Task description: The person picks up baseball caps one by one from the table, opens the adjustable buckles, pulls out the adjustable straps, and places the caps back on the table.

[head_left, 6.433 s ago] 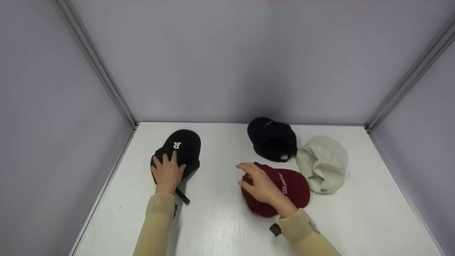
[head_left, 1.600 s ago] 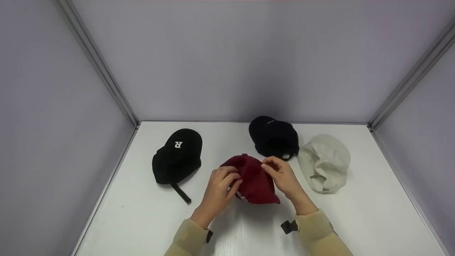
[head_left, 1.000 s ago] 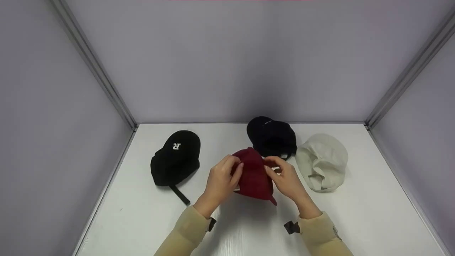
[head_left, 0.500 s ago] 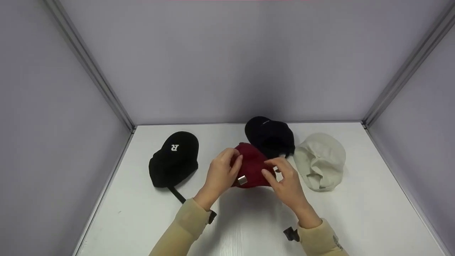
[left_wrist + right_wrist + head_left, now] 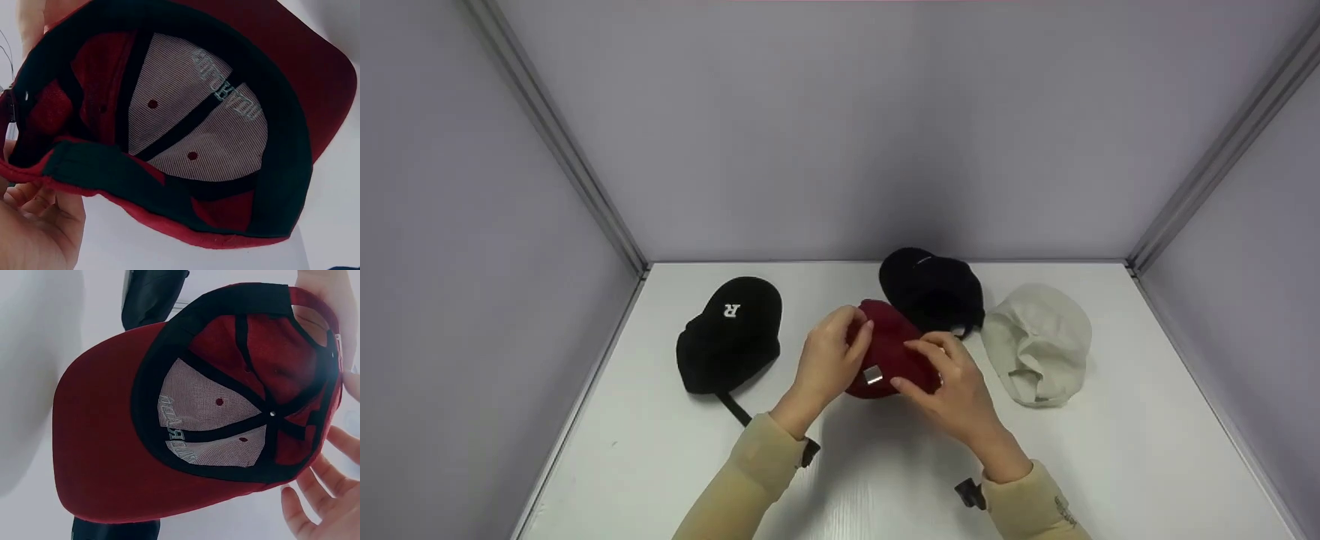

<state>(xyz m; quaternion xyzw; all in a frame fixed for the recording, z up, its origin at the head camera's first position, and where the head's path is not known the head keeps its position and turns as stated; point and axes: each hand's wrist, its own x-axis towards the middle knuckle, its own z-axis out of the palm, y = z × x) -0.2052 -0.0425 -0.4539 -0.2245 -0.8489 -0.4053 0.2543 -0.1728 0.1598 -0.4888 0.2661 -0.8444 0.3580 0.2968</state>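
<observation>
A dark red baseball cap [image 5: 891, 346] is held above the table in the head view, its metal buckle [image 5: 872, 374] facing me. My left hand [image 5: 829, 356] pinches the cap's left side. My right hand [image 5: 960, 386] is at the cap's right side, thumb and index finger spread apart over the fabric. Both wrist views look into the crown, with dark sweatband, white mesh and reversed lettering; the brim [image 5: 101, 433] points away from the hands. In the right wrist view, the fingers of one hand [image 5: 332, 495] are loosely spread beside the rim. Contact of some fingertips is hidden.
On the white table [image 5: 645, 465], a black cap [image 5: 731, 337] with a white R lies at left, its strap hanging out. Behind the red cap is another black cap [image 5: 934, 292]; a crumpled off-white cap [image 5: 1039, 345] lies right. Grey panels enclose the back and sides.
Earlier my left hand lay on the R cap and the red cap was on the table. It has since been lifted and turned, bringing its buckle into view. My right fingers shifted slightly left.
</observation>
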